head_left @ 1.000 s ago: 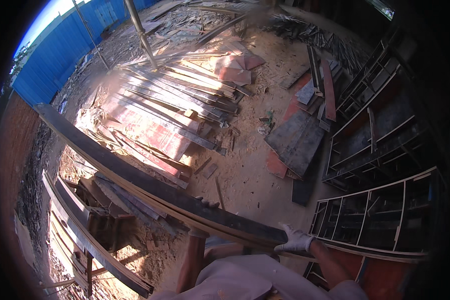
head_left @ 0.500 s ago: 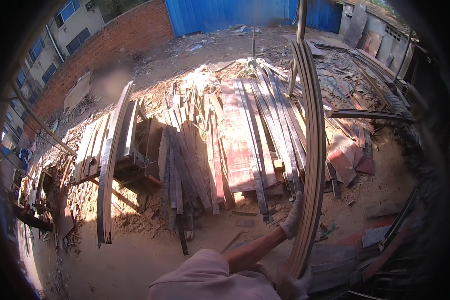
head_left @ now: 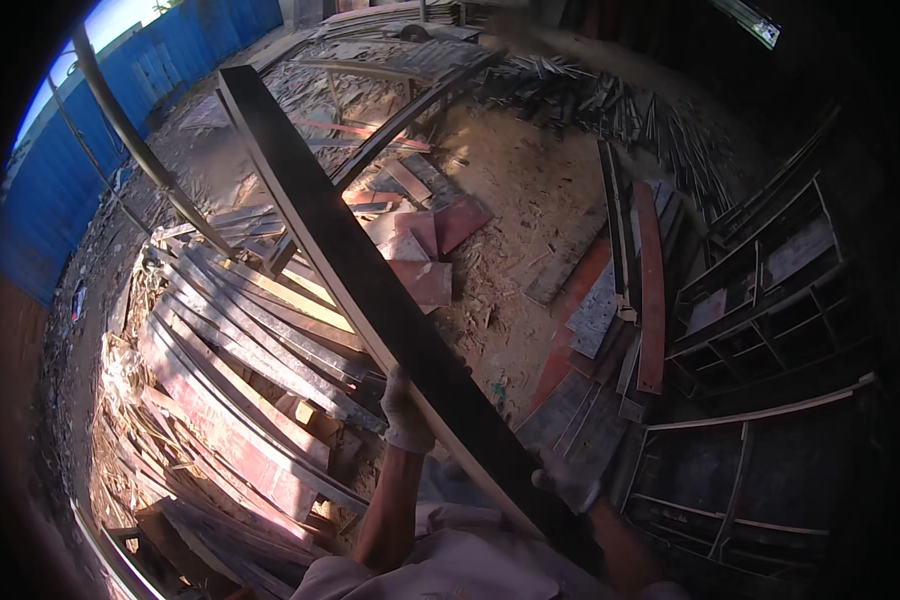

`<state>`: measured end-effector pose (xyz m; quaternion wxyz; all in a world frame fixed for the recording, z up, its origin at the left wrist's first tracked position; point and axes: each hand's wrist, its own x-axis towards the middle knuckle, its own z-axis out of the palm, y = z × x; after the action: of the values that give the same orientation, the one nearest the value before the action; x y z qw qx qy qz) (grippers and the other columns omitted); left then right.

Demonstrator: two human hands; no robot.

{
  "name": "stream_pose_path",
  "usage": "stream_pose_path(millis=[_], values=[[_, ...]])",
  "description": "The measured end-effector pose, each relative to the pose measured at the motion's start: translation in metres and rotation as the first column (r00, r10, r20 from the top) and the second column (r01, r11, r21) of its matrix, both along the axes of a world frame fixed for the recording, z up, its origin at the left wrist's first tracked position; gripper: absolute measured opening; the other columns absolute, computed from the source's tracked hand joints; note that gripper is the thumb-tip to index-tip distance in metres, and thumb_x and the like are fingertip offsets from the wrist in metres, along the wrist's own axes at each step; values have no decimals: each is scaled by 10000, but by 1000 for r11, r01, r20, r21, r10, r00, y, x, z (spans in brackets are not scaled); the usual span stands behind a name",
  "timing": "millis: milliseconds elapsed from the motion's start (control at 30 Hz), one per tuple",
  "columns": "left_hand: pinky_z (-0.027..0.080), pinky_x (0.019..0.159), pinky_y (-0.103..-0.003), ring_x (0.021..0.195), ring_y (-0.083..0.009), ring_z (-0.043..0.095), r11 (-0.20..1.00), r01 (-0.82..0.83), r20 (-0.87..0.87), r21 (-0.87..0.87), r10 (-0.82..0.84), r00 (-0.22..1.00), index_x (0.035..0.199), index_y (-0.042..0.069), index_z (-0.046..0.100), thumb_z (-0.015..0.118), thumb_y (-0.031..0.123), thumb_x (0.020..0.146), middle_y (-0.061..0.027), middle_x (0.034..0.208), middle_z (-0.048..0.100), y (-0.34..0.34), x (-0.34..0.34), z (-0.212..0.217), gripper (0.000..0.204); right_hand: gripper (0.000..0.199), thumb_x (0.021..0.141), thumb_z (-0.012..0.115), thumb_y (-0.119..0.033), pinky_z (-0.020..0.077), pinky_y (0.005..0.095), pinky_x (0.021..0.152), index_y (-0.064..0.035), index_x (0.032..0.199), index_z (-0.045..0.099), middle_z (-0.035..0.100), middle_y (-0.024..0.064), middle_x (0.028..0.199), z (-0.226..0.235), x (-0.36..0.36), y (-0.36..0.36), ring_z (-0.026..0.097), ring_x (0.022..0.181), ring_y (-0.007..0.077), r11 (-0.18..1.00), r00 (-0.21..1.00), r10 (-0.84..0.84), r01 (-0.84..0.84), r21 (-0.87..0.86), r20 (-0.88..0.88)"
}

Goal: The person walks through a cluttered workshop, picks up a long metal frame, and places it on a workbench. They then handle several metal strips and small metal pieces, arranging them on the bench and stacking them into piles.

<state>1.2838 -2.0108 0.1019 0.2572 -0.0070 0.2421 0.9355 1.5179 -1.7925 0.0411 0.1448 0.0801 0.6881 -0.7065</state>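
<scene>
Both hands carry a stack of long boards (head_left: 378, 290), its broad dark face turned up and a paler edge along its left side. It slants from the lower middle to the far left. My left hand (head_left: 407, 412), in a light glove, grips that paler edge about halfway along. Closer to my body, my right hand (head_left: 568, 485), also gloved, is closed on the opposite edge near the lower end. The boards hide part of the fingers of both hands.
At the left lies a sunlit pile of planks (head_left: 230, 400). A metal pole (head_left: 135, 140) rises before a blue metal fence (head_left: 130, 90). Reddish panels (head_left: 460, 225) lie on the dirt ground beyond the stack. Loose boards (head_left: 650, 290) and dark slatted frames (head_left: 760, 290) occupy the right.
My view has swung to the right. The stack of boards, upright at my right before, now slants across the middle with its dark face showing. Both hands stay on it.
</scene>
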Motion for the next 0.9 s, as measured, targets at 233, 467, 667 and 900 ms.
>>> stream_pose_path(millis=[233,467,667,900], values=[[520,1081,-509,1269,-340,624,990,143,-236,22,-134,963,1614,47,372,584,715,945,-183,1422,614,181,-166,23,969,703,908,777,-569,494,408,1030,16,1275,642,720,198,1196,10,-217,134,674,1174,285,998,998,57,-58,34,29],[551,982,-377,1094,-201,665,952,-15,-201,-307,-50,978,1331,69,587,471,534,1110,-85,1224,676,383,-348,10,527,667,818,838,-542,568,462,857,-59,1244,665,734,191,1058,78,-366,308,736,994,354,770,958,-285,247,588,-28],[549,888,-337,961,-158,648,961,152,-125,-231,-184,975,1328,128,592,476,695,1046,-14,1071,670,543,-483,91,644,751,683,949,-571,602,468,738,-29,1126,677,745,192,928,112,-497,446,757,856,399,528,889,-377,436,729,-259],[416,1151,-368,1344,-197,495,904,-235,-279,-356,138,950,1629,82,331,370,779,1029,-54,1499,506,698,-634,105,920,752,731,906,-598,574,503,620,-19,1126,636,673,166,871,54,-690,641,709,732,410,415,765,-1,586,696,-644]])
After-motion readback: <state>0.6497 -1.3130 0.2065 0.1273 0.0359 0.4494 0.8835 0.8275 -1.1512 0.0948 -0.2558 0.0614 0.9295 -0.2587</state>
